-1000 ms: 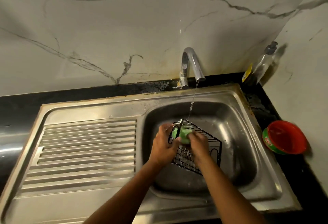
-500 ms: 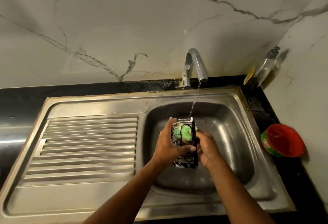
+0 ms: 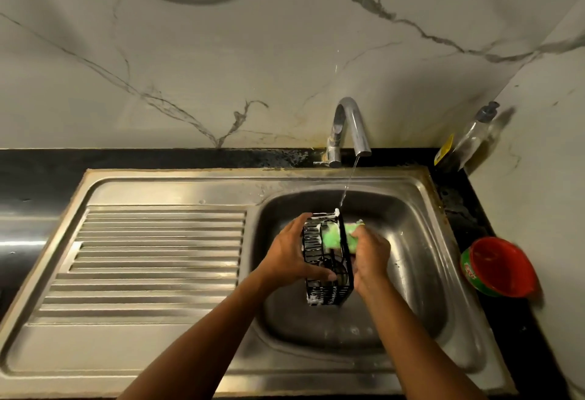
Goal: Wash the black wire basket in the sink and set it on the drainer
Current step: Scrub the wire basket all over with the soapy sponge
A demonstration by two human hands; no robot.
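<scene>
Left hand (image 3: 291,255), fingers curled round basket (image 3: 326,295), holds it on end over sink (image 3: 411,241); right hand (image 3: 370,260), fingers clamped on sponge (image 3: 330,239), presses it against basket's side; tap (image 3: 351,124) stream meets its top corner.

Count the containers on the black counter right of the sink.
2. A clear pump bottle stands in the back corner; a red tub sits nearer, beside the sink and its right rim. More could be hidden past the frame's edge.
</scene>
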